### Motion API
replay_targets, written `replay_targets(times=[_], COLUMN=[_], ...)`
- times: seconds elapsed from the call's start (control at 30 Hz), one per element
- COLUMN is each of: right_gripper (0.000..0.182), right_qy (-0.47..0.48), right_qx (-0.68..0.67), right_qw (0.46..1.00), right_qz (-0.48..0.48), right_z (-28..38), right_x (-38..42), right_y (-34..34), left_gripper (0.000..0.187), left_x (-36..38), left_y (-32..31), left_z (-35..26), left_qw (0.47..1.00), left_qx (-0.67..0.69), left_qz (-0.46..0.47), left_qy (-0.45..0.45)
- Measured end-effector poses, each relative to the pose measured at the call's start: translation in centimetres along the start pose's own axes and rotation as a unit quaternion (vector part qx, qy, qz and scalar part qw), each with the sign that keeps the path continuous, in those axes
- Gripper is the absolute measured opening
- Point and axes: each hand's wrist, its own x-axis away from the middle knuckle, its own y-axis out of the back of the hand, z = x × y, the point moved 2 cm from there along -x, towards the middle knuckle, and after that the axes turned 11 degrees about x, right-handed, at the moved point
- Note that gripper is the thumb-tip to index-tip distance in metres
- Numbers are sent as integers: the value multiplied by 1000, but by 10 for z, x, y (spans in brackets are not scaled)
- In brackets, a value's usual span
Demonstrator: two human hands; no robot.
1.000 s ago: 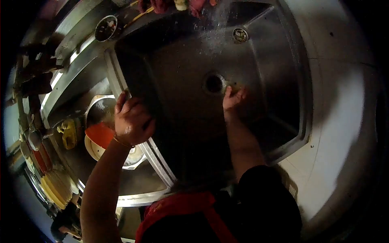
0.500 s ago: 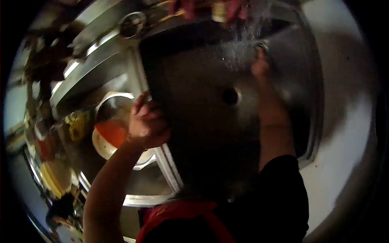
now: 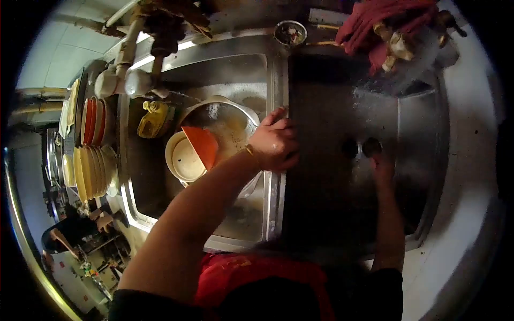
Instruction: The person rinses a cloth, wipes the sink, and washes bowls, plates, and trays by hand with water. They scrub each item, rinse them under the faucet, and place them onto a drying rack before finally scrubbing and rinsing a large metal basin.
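Note:
My left hand (image 3: 274, 144) rests on the metal divider (image 3: 276, 208) between two sink basins, its fingers curled over the edge. In the right basin (image 3: 321, 198), my right hand (image 3: 381, 166) reaches down with its fingers on a small round dark object (image 3: 372, 146); its exact kind is too dim to tell. Just left of that object is the drain hole (image 3: 350, 148). Left of my left hand, the other basin holds a large metal pot (image 3: 249, 111) with a cream bowl (image 3: 184, 160) and an orange piece of dishware (image 3: 202, 143) in it.
A yellow bottle (image 3: 153, 119) stands beside the pot. Stacked plates (image 3: 91, 171) line the far left side. Pipes (image 3: 126, 53) cross above the left basin. A small metal bowl (image 3: 290, 34) sits behind the divider. Red cloth (image 3: 385, 24) hangs by the tap (image 3: 401, 47), with water falling.
The view has swung left, so the sinks appear further right. My right hand has moved with the round object from beside the falling water to the drain. My left hand stays on the divider.

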Motion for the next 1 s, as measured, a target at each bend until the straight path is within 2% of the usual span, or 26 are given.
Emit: replay_targets(times=[0.03, 0.07, 0.1, 0.13, 0.17, 0.23, 0.27, 0.4, 0.43, 0.53, 0.63, 0.7, 0.73, 0.77, 0.8, 0.83, 0.87, 1.0], right_gripper=[37, 38, 38, 31, 23, 8, 9, 13, 15, 18, 15, 10, 8, 6, 4, 8, 13, 24], right_qy=[36, 67, 45, 124, 198, 396, 426, 453, 466, 516, 591, 640, 652, 644, 652, 615, 598, 446], right_qx=[141, 279, 335, 362, 391, 339, 302, 308, 315, 283, 223, 178, 140, 129, 47, -4, -95, -232], right_qw=[989, 957, 941, 923, 894, 826, 825, 818, 810, 799, 769, 739, 738, 748, 752, 786, 796, 857], right_qz=[-14, -37, -5, -44, -89, -213, -218, -178, -169, -125, -96, -114, -106, -97, -82, -58, -16, 113], right_z=[24, 49, 91, 108, 124, 145, 168, 279, 308, 393, 488, 555, 594, 633, 684, 724, 763, 904], right_x=[23, 47, 75, 95, 115, 152, 171, 238, 253, 286, 296, 287, 282, 275, 277, 270, 255, 225], right_y=[5, 10, 30, 35, 41, 53, 67, 67, 58, 5, -72, -127, -152, -178, -196, -221, -252, -338], left_gripper=[17, 18, 21, 26, 34, 76, 85, 79, 76, 78, 72, 70, 65, 61, 59, 61, 63, 68], left_x=[2, 5, 5, 6, 3, 7, 14, 85, 117, 244, 386, 465, 508, 537, 568, 588, 599, 594], left_y=[-4, -4, -3, -6, -2, 1, 6, 62, 83, 128, 187, 226, 228, 238, 241, 247, 248, 227], left_z=[3, 5, 3, 6, 5, 0, -5, -32, -38, -41, -48, -57, -58, -60, -61, -64, -66, -52], left_qw=[1000, 1000, 1000, 997, 985, 991, 995, 992, 990, 968, 938, 910, 890, 871, 865, 868, 851, 823], left_qx=[0, -3, -22, -64, -100, -59, -18, 66, 83, 104, 24, -23, -39, -63, -47, -51, -56, 68], left_qz=[-1, -3, 3, 49, 136, 64, -22, -91, -88, -115, -166, -173, -217, -208, -249, -257, -238, -332], left_qy=[-3, -5, -6, 15, 40, 98, 92, 53, 70, 196, 304, 377, 400, 441, 434, 422, 464, 455])
